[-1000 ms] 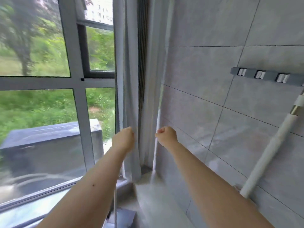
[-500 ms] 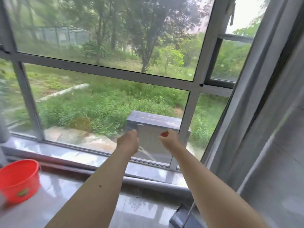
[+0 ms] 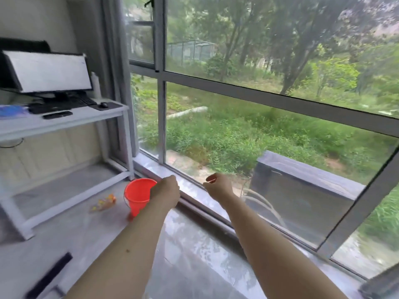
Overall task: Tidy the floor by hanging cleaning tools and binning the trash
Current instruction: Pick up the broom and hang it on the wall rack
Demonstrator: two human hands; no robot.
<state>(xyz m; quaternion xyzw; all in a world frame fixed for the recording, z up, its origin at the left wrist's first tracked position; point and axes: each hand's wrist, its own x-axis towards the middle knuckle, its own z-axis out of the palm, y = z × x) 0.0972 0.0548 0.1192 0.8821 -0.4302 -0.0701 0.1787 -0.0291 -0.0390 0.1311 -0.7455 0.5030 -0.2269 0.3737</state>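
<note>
Both my arms stretch forward at chest height. My left hand (image 3: 166, 189) is closed into a fist with nothing in it, and it overlaps the rim of a red bucket (image 3: 137, 196) that stands on the floor beyond. My right hand (image 3: 218, 186) is also a fist, empty, in front of the window sill. A crumpled orange and yellow wrapper (image 3: 103, 202) lies on the floor left of the bucket. A dark long brush head (image 3: 50, 275) on a pale handle lies on the floor at the lower left, blurred.
A white desk frame (image 3: 121, 113) with a monitor, keyboard and mouse stands at the left. A large window (image 3: 259, 100) with a grey sill (image 3: 194, 197) runs along the right. Grey curtain hangs in the corner.
The view has swung left, from the tiled wall with the hook rail, across the window, to the desk corner. The bucket, wrapper and brush came into view. Both fists stayed shut.
</note>
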